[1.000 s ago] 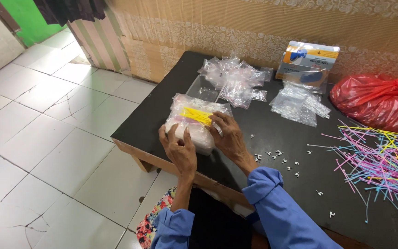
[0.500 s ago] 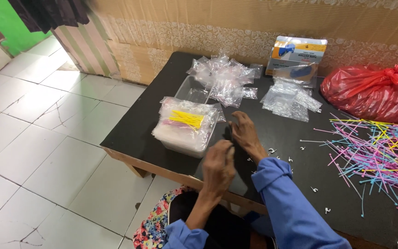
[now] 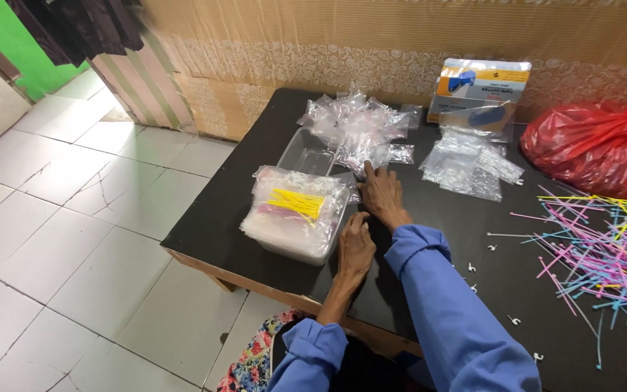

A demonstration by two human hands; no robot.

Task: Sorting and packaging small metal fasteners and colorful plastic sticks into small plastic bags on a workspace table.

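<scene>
head view | your left hand (image 3: 357, 247) rests flat and empty on the black table (image 3: 241, 210), just beside the clear tub (image 3: 295, 218) of bagged yellow ties | your right hand (image 3: 380, 192) lies open, fingertips touching the pile of small clear bags (image 3: 353, 127)

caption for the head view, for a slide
Person's right hand reaches to a heap of clear plastic bags on a black table; left hand rests beside a full plastic tub.

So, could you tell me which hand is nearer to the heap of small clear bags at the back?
The right hand: its fingertips reach the front edge of the heap of clear bags. The left hand lies nearer the person, beside the full plastic tub.
</scene>
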